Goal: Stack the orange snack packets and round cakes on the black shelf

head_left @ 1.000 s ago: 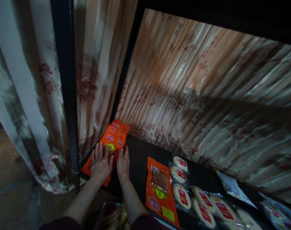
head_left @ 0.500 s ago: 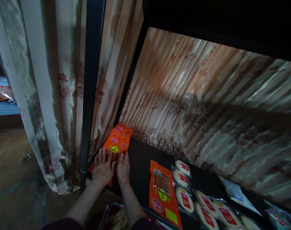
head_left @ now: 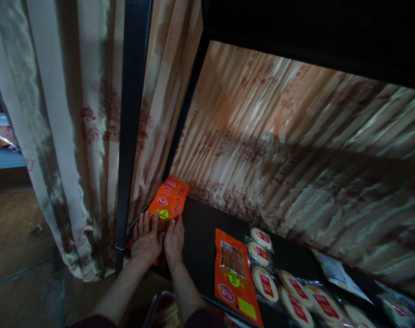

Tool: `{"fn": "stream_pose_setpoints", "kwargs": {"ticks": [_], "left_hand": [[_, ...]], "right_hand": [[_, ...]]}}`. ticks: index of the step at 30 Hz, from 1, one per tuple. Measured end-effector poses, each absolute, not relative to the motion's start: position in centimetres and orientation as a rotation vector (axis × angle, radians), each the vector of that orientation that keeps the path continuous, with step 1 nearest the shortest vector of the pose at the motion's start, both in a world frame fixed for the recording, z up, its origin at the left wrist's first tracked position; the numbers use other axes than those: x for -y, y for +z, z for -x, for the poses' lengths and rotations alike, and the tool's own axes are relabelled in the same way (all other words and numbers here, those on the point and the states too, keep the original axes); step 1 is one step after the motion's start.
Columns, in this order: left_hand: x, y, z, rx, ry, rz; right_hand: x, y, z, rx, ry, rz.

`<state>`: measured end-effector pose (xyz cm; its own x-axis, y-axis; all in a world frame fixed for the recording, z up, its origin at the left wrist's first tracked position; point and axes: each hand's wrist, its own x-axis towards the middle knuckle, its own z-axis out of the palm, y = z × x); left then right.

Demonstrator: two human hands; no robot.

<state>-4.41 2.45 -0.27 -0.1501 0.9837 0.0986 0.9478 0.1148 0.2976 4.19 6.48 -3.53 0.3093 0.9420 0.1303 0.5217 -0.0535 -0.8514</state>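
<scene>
A stack of orange snack packets [head_left: 171, 199] lies at the left end of the black shelf, overlapping one another. My left hand [head_left: 146, 243] rests flat on the stack's near left part with its fingers spread. Against the right side of the same packets lies my right hand [head_left: 174, 239], fingers stretched out and its thumb side close to the left hand. Both hands cover the lower part of the stack. Right of them, apart from my hands, a single orange packet [head_left: 240, 296] with a clear window lies on the shelf.
Several wrapped round white flatbreads [head_left: 265, 284] lie right of the single packet, with a white-blue packet [head_left: 342, 275] beyond. A black post [head_left: 134, 114] stands left, pleated printed curtains [head_left: 245, 136] hang behind. Below the shelf a tray [head_left: 153, 310] shows partly.
Both hands stay on the orange stack, and the right hand has drawn slightly closer to the left. The view has shifted very slightly.
</scene>
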Motion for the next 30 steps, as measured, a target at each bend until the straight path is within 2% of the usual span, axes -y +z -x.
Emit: {"fn": "stream_pose_setpoints", "kwargs": {"ticks": [11,30], "left_hand": [[-2.9,0.2,4.8,-2.141,0.338,-1.949],[-2.9,0.3,5.4,-2.119,0.367,-1.983]], "right_hand": [[-6.4,-3.6,-3.8,1.318,0.559,1.712],[-6.3,-3.4,-2.9,1.333,0.466,1.761]]}}
